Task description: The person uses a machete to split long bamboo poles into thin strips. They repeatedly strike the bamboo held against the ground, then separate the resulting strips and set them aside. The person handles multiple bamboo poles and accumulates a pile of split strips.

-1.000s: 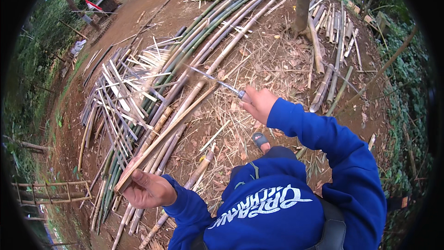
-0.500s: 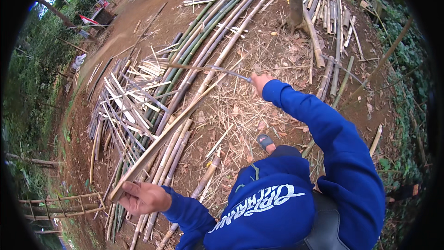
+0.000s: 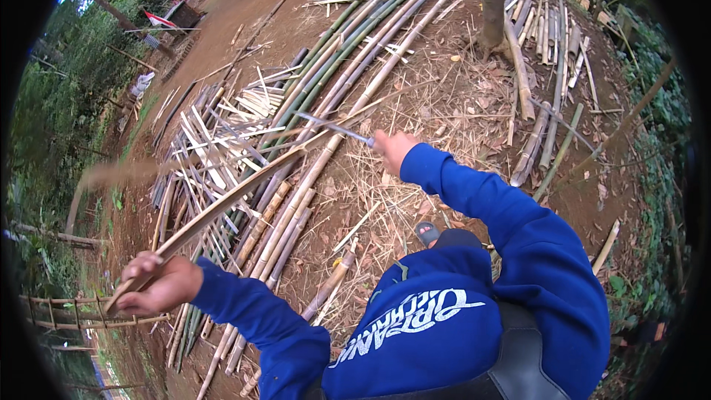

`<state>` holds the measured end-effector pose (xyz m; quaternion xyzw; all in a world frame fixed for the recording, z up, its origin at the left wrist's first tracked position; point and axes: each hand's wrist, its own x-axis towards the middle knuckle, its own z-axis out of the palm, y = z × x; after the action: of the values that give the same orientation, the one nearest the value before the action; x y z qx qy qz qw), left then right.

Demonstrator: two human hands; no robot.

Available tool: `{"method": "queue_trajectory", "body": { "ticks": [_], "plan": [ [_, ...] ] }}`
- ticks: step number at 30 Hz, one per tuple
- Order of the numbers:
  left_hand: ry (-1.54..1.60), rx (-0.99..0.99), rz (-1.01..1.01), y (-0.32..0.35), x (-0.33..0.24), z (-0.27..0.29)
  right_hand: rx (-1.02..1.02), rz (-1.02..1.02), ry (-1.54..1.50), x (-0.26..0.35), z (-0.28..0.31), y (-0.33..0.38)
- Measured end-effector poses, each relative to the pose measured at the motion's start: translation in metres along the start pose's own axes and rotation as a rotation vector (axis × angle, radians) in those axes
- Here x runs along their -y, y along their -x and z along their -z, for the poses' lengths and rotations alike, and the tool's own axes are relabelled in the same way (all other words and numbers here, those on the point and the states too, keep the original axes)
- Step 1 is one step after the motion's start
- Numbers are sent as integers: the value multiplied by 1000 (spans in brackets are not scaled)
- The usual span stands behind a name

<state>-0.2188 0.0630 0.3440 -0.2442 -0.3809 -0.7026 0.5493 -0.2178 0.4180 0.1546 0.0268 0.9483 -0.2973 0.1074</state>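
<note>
My left hand (image 3: 159,281) grips the lower end of a long split bamboo strip (image 3: 222,204), which slants up and away to the right in front of me. In my right hand (image 3: 392,150) is a knife (image 3: 337,127), its long narrow blade pointing left across the bamboo strip. Blade and strip cross; whether the edge sits inside a split is too small to tell. A thin blurred sliver (image 3: 141,172) stretches left from near the blade and bends down at its far end. My right arm is stretched out; my left elbow is bent low.
Long bamboo poles (image 3: 337,55) lie on the ground beyond, beside a heap of split strips (image 3: 215,152). A tree trunk (image 3: 492,4) stands far right, near cut bamboo pieces (image 3: 544,30). Dry shavings (image 3: 415,118) litter the dirt. A bamboo rail (image 3: 67,311) is at left.
My left hand has moved left and slightly up, drawing the bamboo strip along. My right hand with the knife has shifted left and down. The thin sliver now reaches much farther left.
</note>
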Motion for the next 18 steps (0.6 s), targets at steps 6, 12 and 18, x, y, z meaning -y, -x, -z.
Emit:
{"method": "queue_trajectory", "body": {
  "ticks": [6, 12, 18],
  "plan": [
    [338, 228, 211, -106, -41, 24, -2, 429, 9, 76, 33, 35],
    [296, 394, 298, -204, -118, 35, 145, 354, 48, 16, -2, -25],
    [221, 344, 328, -227, -105, 46, 88, -128, 172, -243, -71, -160]
  ]
}}
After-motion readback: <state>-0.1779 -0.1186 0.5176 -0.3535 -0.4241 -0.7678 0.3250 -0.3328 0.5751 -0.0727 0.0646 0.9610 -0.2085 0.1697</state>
